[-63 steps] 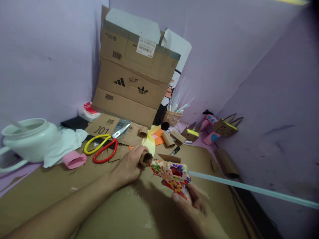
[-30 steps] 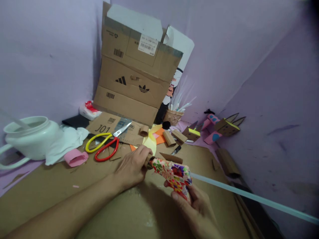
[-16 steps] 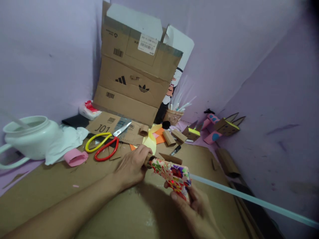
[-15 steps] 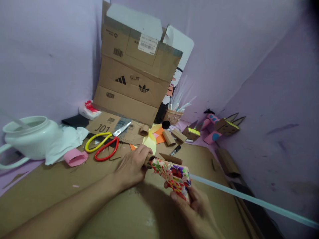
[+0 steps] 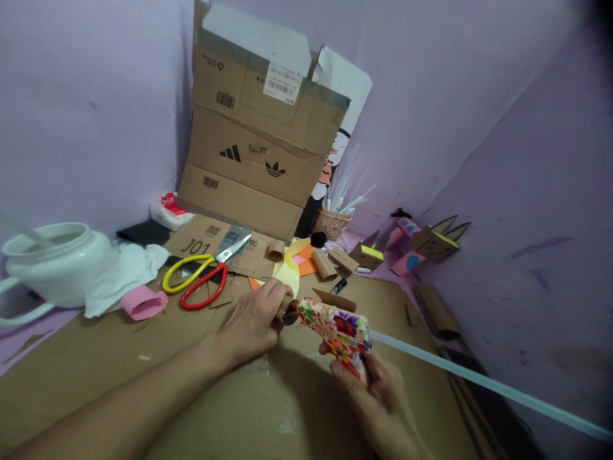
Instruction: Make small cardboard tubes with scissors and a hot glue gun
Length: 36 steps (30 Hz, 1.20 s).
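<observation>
My right hand [image 5: 371, 396] grips a floral-patterned hot glue gun [image 5: 335, 329] by its handle. A long translucent glue stick [image 5: 479, 377] sticks out of the gun's back end toward the right edge. The gun's front end points left, close to the opening of a small cardboard tube [image 5: 287, 310]. Around that tube my left hand [image 5: 256, 319] is closed, its wrist low over the brown board. The hand covers most of the tube, and whether the nozzle touches it I cannot tell.
Scissors [image 5: 204, 287] with yellow and red handles lie left of centre. Beyond stands a folded-open cardboard box [image 5: 258, 140]. At left are a white pot [image 5: 57, 262] and a pink paper tube [image 5: 143, 303]. Cardboard animal figures [image 5: 421, 246] sit at the right wall.
My right hand has drawn the glue gun slightly to the right, widening the space between its front and the cardboard tube. My left hand stays nearly still.
</observation>
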{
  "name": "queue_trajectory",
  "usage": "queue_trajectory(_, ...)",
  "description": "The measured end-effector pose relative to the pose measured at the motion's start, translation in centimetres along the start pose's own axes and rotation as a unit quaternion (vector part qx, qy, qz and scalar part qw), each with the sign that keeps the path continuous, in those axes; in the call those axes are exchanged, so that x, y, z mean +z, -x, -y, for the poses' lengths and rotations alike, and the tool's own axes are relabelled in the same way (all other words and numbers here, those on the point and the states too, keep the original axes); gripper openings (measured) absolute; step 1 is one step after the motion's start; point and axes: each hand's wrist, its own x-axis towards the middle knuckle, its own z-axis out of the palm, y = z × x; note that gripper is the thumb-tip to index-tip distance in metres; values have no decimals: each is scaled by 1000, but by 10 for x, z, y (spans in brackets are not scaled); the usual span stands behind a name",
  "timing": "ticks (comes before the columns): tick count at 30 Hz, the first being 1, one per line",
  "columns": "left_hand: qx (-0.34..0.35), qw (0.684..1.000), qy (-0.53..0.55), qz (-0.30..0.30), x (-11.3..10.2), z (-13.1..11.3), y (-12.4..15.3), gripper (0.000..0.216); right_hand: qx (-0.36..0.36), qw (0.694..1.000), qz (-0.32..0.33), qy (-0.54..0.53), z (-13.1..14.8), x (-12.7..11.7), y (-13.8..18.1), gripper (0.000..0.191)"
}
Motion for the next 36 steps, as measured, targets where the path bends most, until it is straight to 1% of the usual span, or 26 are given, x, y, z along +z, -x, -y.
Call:
queue_trajectory(7, -4, 1000, -11, -4, 1, 1, 0, 31, -13, 1000, 6, 21, -3, -2, 1, 20)
queue_trajectory(11, -4, 1000, -12, -8, 2, 2, 0, 31, -4, 999, 24, 25, -2, -2, 1, 21)
queue_trajectory(16, -15, 1000, -10, -16, 3, 3, -1, 32, 11, 999, 33, -1, -1, -1, 3, 23)
queue_trajectory(21, -17, 1000, -12, -21, 2, 3, -1, 32, 32, 998, 44, -9, -1, 0, 5, 28)
queue_trajectory(28, -14, 1000, -13, -21, 3, 5, -1, 34, 45, 996, 79, -17, -2, 0, 6, 32)
queue_trajectory(36, -29, 999, 5, -34, 0, 5, -2, 30, 38, 996, 77, -11, -6, -2, 4, 28)
